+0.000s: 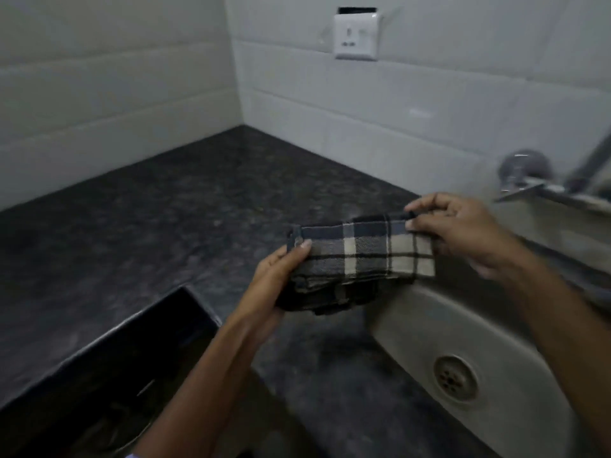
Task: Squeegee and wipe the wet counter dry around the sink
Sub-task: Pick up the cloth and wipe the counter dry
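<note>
A folded plaid cloth (360, 256), navy, grey and cream, is held in the air between both hands, above the counter's edge by the sink. My left hand (274, 282) grips its left end, thumb on top. My right hand (463, 233) pinches its upper right corner. The dark speckled stone counter (165, 209) stretches to the left and back into the tiled corner. The steel sink (469, 355) with its round drain (455, 377) lies at the lower right. No squeegee is in view.
A dark open-topped box or drawer (139, 358) sits at the lower left by the counter's front. A wall tap (525, 173) and a metal shelf stick out at the right. A white socket (355, 36) is on the tiled wall above.
</note>
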